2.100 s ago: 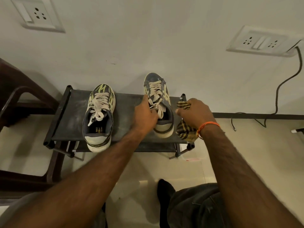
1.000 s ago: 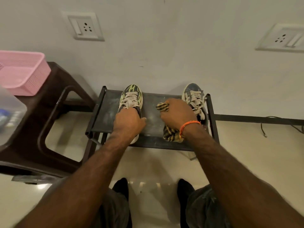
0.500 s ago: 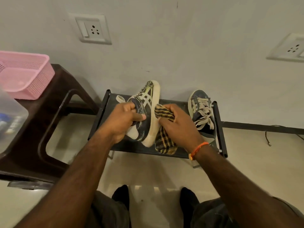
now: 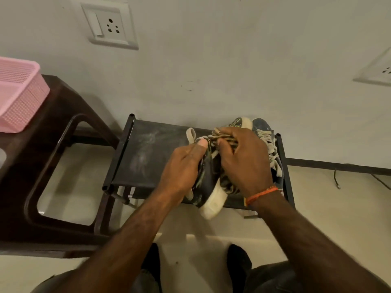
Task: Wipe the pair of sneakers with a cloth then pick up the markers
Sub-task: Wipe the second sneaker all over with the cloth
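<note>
The sneaker [image 4: 208, 187] you are working on is tipped on its side above the front edge of the dark shoe rack [image 4: 148, 153], pale sole [image 4: 213, 200] turned toward you. Your left hand [image 4: 182, 166] grips it from the left, thumb up near the tongue, while your right hand [image 4: 245, 163] holds the checked cloth [image 4: 227, 186] bunched against its upper — both grips are closed on their things. The second sneaker [image 4: 267, 142] rests on the rack just behind your right hand, laces up, against the right rail.

The shoe looks light, with a soft upper that will likely give under pressure and a stiff rubber sole; take it by the heel and sole edge so the upper stays free for wiping. The loose laces may snag the cloth, which is limp and probably wipes best kept wadded.

No markers show in this view. A brown plastic stool [image 4: 63, 166] stands left of the rack with a pink basket [image 4: 19, 96] on it — a wall socket [image 4: 109, 26] sits above.
</note>
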